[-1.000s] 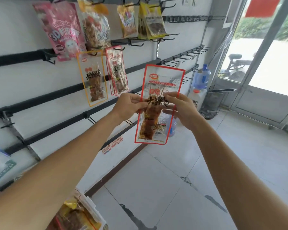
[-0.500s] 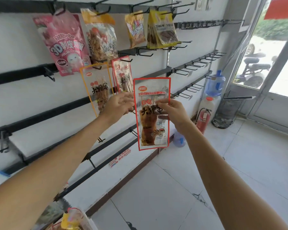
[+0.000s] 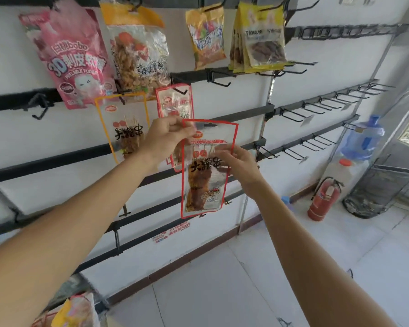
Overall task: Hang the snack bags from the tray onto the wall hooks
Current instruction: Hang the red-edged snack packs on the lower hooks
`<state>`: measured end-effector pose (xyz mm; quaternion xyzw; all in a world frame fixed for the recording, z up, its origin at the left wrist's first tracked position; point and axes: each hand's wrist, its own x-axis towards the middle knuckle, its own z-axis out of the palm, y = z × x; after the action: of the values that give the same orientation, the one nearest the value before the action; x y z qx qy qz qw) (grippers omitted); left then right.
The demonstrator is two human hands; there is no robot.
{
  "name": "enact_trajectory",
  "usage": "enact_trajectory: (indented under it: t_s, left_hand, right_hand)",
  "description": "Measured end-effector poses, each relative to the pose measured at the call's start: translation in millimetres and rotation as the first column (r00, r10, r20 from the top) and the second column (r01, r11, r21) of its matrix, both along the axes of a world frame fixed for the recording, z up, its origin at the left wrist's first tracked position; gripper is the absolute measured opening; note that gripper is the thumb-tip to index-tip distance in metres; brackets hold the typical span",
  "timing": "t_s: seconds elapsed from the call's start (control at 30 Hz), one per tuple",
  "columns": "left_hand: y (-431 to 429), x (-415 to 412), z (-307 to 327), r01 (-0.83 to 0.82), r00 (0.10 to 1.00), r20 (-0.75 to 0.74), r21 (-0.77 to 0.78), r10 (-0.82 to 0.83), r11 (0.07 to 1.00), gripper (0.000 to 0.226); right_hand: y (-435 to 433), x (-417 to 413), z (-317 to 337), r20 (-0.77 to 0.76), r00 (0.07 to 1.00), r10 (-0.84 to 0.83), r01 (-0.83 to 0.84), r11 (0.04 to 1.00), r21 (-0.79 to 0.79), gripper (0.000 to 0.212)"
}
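A red-edged clear snack bag (image 3: 204, 185) with a brown skewer inside hangs upright between my hands, just in front of the wall. My left hand (image 3: 167, 138) pinches its top left corner beside the hang hole. My right hand (image 3: 236, 162) pinches its right edge at mid height. Directly behind it a matching red-edged bag (image 3: 175, 102) hangs on a black hook (image 3: 182, 90). An orange-edged bag (image 3: 125, 128) hangs to the left. The tray's bags (image 3: 76, 312) show at the bottom left corner.
Pink (image 3: 73, 57), orange-topped (image 3: 137, 50) and yellow bags (image 3: 260, 41) hang on the top rail. Bare black hooks (image 3: 293, 113) line the rails to the right. A fire extinguisher (image 3: 322, 199), a blue water jug (image 3: 361, 140) and a wire basket (image 3: 378, 192) stand on the floor at right.
Both hands have lifted the red-edged bag up and toward the wall. My left hand has shifted from its middle to its top left corner. The view has turned toward the wall.
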<state>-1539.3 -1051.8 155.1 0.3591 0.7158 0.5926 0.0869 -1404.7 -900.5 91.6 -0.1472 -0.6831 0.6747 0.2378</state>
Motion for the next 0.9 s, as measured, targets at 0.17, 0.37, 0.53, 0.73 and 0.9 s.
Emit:
enact_trajectory:
  t_s: [0.17, 0.37, 0.53, 0.73, 0.9]
  left_hand:
    - [31.9, -3.0, 1.3, -0.081, 0.995, -0.052, 0.027, 0.082, 0.996, 0.006]
    - [43.9, -24.0, 9.8, -0.223, 0.958, -0.159, 0.117, 0.240, 0.968, 0.012]
    - [41.7, -41.5, 5.9, -0.484, 0.546, -0.681, 0.219, 0.488, 0.847, 0.031]
    - [42.5, -61.8, -3.6, -0.467, 0.269, -0.949, 0.019, 0.163, 0.884, 0.048]
    - [41.7, -75.0, -14.5, -0.483, 0.253, -0.962, -0.034, 0.102, 0.875, 0.054]
  right_hand:
    - [38.5, -24.4, 36.2, -0.133, 0.990, -0.036, 0.038, 0.999, 0.017, 0.032]
    - [55.9, -78.3, 77.8, -0.177, 0.981, 0.076, -0.027, 0.964, 0.264, 0.011]
    - [54.0, -121.3, 84.8, -0.217, 0.967, 0.134, -0.073, 0.961, 0.267, 0.007]
    - [54.7, -156.3, 84.2, -0.271, 0.948, 0.166, -0.089, 0.957, 0.275, 0.007]
    - [64.2, -182.3, 73.7, -0.231, 0.951, 0.204, -0.124, 0.940, 0.319, 0.011]
